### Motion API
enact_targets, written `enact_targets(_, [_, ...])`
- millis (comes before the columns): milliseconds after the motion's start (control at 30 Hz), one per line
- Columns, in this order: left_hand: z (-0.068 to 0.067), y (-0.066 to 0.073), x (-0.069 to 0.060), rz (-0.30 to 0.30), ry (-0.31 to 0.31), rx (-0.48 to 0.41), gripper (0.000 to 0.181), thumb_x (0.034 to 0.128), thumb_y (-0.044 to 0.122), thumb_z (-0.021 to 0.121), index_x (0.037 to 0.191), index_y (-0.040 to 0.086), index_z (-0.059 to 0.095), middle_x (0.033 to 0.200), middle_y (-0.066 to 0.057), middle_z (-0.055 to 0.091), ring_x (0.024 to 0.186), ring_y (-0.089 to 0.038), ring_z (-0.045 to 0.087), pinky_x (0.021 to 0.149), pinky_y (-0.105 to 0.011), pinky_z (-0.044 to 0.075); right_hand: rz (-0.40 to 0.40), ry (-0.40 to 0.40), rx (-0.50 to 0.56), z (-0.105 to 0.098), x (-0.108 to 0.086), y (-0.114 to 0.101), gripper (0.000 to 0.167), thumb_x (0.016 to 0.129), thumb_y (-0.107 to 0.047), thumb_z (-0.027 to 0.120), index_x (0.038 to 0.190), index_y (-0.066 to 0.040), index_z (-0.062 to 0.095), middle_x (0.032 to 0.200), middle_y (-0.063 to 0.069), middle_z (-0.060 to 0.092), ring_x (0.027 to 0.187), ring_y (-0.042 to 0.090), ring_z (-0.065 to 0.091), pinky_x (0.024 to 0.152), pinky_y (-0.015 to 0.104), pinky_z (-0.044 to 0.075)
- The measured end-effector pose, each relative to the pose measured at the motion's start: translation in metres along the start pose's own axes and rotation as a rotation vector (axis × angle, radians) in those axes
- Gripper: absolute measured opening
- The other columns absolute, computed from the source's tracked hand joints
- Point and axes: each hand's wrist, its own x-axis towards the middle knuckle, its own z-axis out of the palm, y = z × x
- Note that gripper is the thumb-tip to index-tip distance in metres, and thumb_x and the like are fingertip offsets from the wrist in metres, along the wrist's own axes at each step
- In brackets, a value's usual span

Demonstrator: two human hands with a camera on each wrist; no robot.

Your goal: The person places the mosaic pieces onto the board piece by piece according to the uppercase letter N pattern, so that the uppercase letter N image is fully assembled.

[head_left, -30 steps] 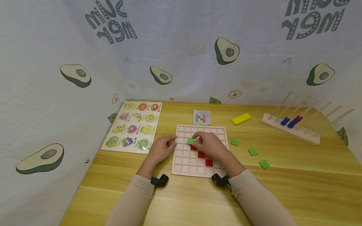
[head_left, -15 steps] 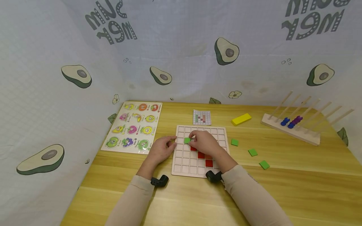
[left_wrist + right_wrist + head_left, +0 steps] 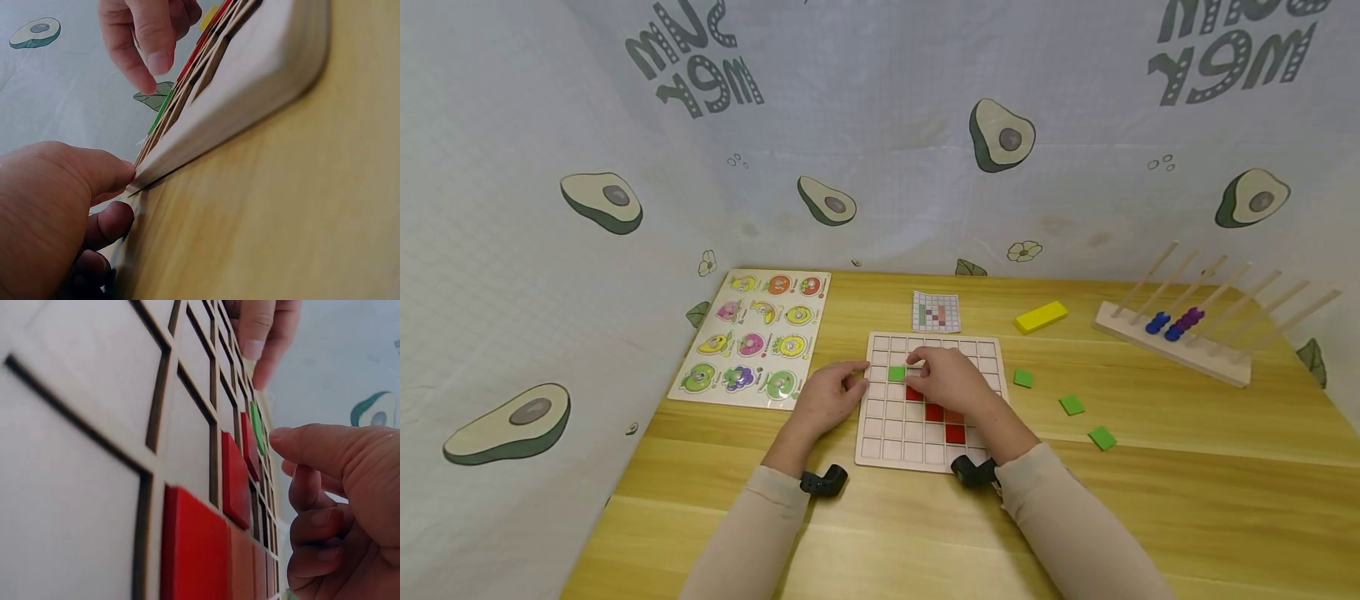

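A pale wooden grid board [image 3: 891, 450] lies mid-table. In its second column from the left, third row from the top, sits a green square tile [image 3: 897, 374]. Red tiles [image 3: 955, 434] step diagonally across the board, and orange-red ones [image 3: 240, 562] are partly hidden by my right hand in the head view. My left hand [image 3: 831, 397] touches the board's left edge with thumb and index finger. Just right of the green tile hovers my right hand [image 3: 957, 383], its fingers loosely bent with nothing between them; the right wrist view has a gap between fingertip and tile.
Loose green tiles [image 3: 1072, 405] lie right of the board. Behind it is a small pattern card [image 3: 936, 312], with a yellow block [image 3: 1041, 317] to its right. A fruit puzzle [image 3: 748, 337] lies at left; a peg stand with beads [image 3: 1172, 346] stands at right.
The green tile has moved left from between my right fingers into its cell. My right hand followed left, let go, and drew slightly back right. My left hand stays put.
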Motion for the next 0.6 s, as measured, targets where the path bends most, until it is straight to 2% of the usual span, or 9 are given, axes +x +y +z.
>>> enact_targets(200, [0.001,0.000,0.000,0.010,0.006,0.006,0.034,0.1005,0.029,0.064,0.132,0.016,0.070,0.082,0.004,0.062,0.071,-0.011,0.052,0.067,-0.028,0.045,0.044,0.019,0.063,-0.012,-0.016,0.010,0.032,0.096,-0.028,0.071,0.124,-0.014,0.069,0.083,0.003,0.062,0.067,0.017,0.053,0.060,0.030,0.041])
enact_targets(467, [0.001,0.000,0.000,0.014,0.004,-0.003,0.034,0.1004,0.028,0.064,0.132,0.016,0.070,0.082,0.003,0.062,0.072,-0.011,0.052,0.069,-0.029,0.045,0.092,0.060,0.146,-0.029,-0.036,0.032,0.038,0.097,-0.028,0.070,0.130,-0.010,0.065,0.089,0.007,0.063,0.069,0.019,0.053,0.061,0.030,0.043])
enact_targets(600, [0.001,-0.001,-0.001,0.011,0.004,-0.003,0.034,0.1004,0.028,0.064,0.132,0.016,0.070,0.082,0.004,0.062,0.072,-0.011,0.052,0.069,-0.029,0.045,0.115,0.074,0.140,-0.036,-0.044,0.044,0.039,0.097,-0.029,0.070,0.131,-0.010,0.064,0.089,0.007,0.060,0.068,0.019,0.051,0.060,0.030,0.042])
